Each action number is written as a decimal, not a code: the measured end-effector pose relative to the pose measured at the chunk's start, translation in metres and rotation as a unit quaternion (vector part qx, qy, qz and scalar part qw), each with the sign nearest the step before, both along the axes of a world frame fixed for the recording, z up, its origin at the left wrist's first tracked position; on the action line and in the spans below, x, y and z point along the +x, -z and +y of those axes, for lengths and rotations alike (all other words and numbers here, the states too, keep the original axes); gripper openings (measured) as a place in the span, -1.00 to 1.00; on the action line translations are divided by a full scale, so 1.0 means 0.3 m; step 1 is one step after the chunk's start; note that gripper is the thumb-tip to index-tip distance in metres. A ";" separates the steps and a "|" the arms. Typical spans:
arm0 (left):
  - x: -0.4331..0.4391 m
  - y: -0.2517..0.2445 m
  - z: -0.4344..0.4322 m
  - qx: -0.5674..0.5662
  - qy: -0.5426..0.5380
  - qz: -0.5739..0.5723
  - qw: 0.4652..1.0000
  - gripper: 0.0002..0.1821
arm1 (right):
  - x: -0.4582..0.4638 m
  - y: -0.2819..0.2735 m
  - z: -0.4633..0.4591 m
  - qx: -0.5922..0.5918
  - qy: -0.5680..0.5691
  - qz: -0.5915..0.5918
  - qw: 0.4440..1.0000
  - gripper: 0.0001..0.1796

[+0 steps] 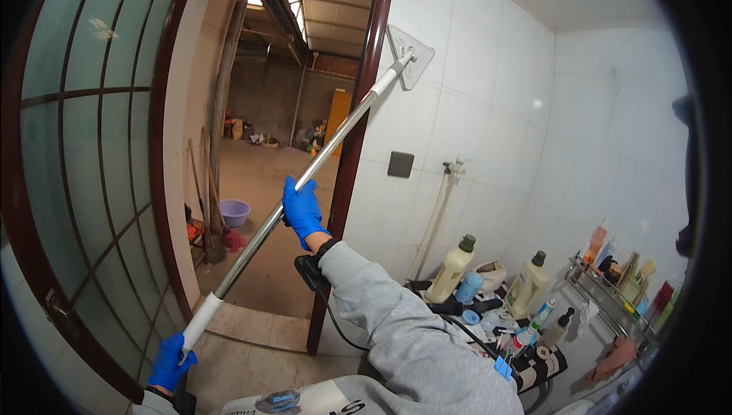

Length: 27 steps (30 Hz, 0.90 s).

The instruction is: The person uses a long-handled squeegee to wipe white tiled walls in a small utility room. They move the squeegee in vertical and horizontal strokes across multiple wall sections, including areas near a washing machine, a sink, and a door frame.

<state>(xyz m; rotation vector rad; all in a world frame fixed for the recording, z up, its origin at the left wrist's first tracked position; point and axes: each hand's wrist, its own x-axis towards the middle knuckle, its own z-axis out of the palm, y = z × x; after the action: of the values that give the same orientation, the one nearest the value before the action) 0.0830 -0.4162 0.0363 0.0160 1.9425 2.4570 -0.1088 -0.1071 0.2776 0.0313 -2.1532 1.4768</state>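
My left hand [172, 360], in a blue glove, grips the white lower handle of a long telescopic mop pole [331, 143] at the lower left. Farther up, my right hand [302, 209], gloved in blue too, is closed around the pole's metal tube. The pole slants up to the right across the doorway. At its upper end a triangular mop head [413, 60] lies against the white wall tiles [474, 49], beside the dark red door frame [384, 20].
A glass-paned door [108, 146] stands open at left. Bottles, including a cream detergent bottle [452, 269], crowd a surface at lower right, near a wall rack [615, 295]. Pipes with a valve [456, 168] run up the wall. A purple basin [234, 212] sits beyond the doorway.
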 end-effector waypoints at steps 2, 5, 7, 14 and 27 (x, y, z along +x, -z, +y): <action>0.004 0.015 -0.065 -0.032 -0.034 0.002 0.999 -0.52 | -0.021 0.035 -0.034 -0.006 0.016 -0.001 1.000 -0.28; 0.009 0.021 -0.148 -0.064 -0.080 -0.001 0.995 -0.50 | -0.053 0.096 -0.103 0.001 0.032 0.047 0.998 -0.13; 0.031 0.016 -0.203 -0.097 -0.086 0.030 0.991 -0.46 | -0.052 0.127 -0.146 -0.031 0.022 0.053 0.998 -0.12; 0.109 -0.025 -0.333 -0.097 -0.153 0.105 0.978 -0.54 | 0.029 0.167 -0.272 -0.098 -0.026 0.074 0.992 -0.36; 0.198 0.011 -0.409 -0.126 -0.198 0.037 0.971 -0.60 | 0.016 0.347 -0.348 -0.157 -0.082 0.100 0.979 -0.51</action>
<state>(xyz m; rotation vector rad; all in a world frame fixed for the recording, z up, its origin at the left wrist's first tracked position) 0.1424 -0.5389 0.0331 -0.3162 2.4894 2.4258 -0.1041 -0.2114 0.1734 0.2400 -1.7741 1.8110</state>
